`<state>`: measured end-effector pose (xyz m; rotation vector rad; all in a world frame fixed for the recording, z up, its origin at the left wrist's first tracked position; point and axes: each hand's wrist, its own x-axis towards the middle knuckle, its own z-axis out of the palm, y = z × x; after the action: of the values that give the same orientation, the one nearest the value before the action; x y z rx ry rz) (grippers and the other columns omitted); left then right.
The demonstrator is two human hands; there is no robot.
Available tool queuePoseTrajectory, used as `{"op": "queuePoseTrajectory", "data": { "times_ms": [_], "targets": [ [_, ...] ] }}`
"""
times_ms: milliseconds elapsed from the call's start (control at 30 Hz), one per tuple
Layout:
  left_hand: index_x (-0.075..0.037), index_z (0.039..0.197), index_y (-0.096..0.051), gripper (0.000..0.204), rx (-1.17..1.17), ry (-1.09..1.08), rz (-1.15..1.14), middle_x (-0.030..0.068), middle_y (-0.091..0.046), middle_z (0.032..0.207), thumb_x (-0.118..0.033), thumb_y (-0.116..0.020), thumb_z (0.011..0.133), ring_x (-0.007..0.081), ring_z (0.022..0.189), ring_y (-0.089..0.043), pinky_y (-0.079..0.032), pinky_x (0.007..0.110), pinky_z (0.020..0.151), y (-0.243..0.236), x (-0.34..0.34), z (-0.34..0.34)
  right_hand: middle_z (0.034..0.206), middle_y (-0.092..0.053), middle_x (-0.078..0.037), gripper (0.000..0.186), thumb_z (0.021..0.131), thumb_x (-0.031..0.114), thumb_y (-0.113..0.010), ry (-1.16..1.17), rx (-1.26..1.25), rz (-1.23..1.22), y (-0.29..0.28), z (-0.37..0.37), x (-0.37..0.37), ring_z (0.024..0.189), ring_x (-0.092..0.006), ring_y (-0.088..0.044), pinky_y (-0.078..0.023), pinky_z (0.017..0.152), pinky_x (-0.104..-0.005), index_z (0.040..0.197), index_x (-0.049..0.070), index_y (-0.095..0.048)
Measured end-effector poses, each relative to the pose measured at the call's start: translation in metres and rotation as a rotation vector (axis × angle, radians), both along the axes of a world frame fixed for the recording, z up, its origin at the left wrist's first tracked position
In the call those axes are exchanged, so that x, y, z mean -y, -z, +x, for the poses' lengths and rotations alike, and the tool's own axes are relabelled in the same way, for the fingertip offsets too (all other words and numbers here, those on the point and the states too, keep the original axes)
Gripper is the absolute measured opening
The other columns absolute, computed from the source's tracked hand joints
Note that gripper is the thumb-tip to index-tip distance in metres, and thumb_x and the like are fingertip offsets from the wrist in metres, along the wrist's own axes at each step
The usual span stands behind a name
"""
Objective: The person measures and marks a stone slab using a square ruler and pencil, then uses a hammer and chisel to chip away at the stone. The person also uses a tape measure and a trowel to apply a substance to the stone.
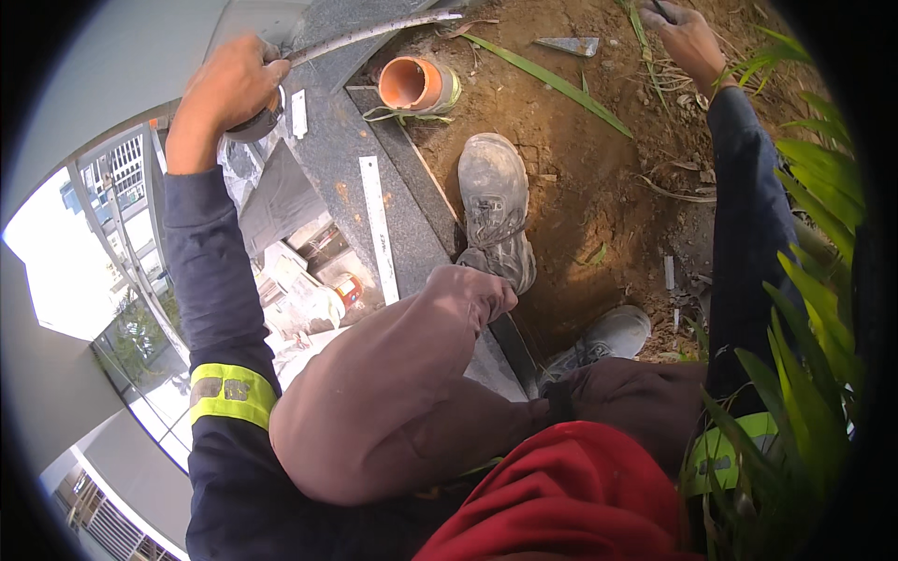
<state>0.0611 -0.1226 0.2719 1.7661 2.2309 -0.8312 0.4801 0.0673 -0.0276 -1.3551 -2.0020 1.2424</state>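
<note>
Brown soil (599, 201) fills the largest part of the ground, and a grey stone slab (341, 159) runs along its left side. Over the top part of this slab is the long strip (360, 35), pale, with darker stains on its surface; it looks curved, but I cannot tell if it is really bent, nor if it touches the stone. The left hand (236, 84) is closed around its near end, with the thumb against it. On the slab lies a flat white ruler (378, 229), which has dark marks too small to be read. Beside the slab, an orange pipe (410, 84) stands in the soil, its round mouth open, with a yellow-green band around it. The red-orange bucket (348, 290), farther below, carries a pale patch, also not readable. A grey triangular piece (569, 45) lies on the soil. The right hand (690, 45) is narrow, its fingers holding a small dark object (663, 11), cut by the upper edge.
</note>
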Motion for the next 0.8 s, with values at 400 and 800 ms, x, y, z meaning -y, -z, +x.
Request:
{"op": "queuePoseTrajectory", "data": {
  "times_ms": [400,800],
  "targets": [
    [0.007,0.111,-0.069,0.033,1.644,-1.272,1.279,0.0133,-0.073,0.094,-0.025,-0.061,0.104,0.0164,0.075,-0.068,-0.054,0.027,0.068,0.153,0.184,0.038,0.109,-0.072,-0.024,0.034,0.092,0.013,-0.058,-0.691,0.529,0.231,-0.02,-0.128,0.085,0.106,-0.0432,-0.067,-0.052,0.092,-0.0514,0.122,0.006,-0.072],
    [0.001,0.111,-0.063,0.032,1.715,-1.569,1.392,0.0128,-0.067,0.093,-0.029,-0.053,0.107,0.021,0.079,-0.068,-0.059,0.035,0.07,0.184,0.227,0.069,0.108,-0.071,-0.027,0.035,0.098,0.029,-0.06,-0.704,0.44,0.029,-0.026,-0.209,0.112,0.105,-0.0469,-0.067,-0.051,0.093,-0.0513,0.118,0.003,-0.071]
  ]
}}
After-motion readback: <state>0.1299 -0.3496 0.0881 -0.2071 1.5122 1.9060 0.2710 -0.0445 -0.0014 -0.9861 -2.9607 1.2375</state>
